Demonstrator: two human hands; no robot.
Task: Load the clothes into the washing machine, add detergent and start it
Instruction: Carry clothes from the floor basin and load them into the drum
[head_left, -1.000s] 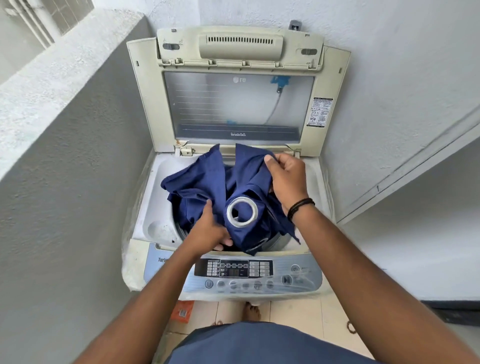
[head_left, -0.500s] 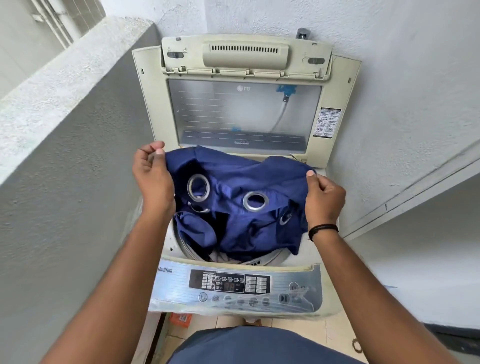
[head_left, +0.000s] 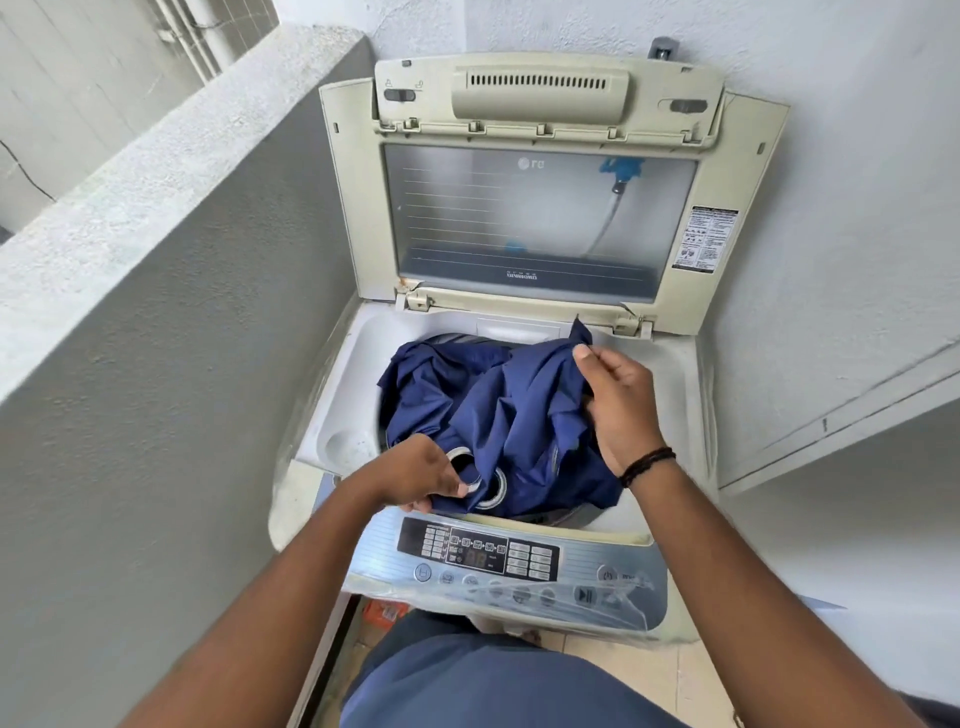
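A top-loading washing machine (head_left: 332, 384) stands with its lid (head_left: 535, 218) raised against the wall. A dark blue curtain (head_left: 498, 410) with metal eyelet rings is bunched in the drum opening. My left hand (head_left: 421, 475) grips the cloth at its near edge, beside two eyelets. My right hand (head_left: 618, 400) pinches a fold of the curtain at the drum's right rear, thumb on top. The control panel (head_left: 483, 556) with its buttons runs along the machine's front, under clear plastic film.
A grey parapet wall (head_left: 182, 322) stands close on the left of the machine. A white wall (head_left: 841, 260) lies behind and to the right. Tiled floor (head_left: 649, 670) and an orange packet (head_left: 382, 613) show below the front edge.
Both hands came down from holding the curtain spread wide above the drum. The cloth now sits bunched in the opening, left hand near the front, right hand at the right rear.
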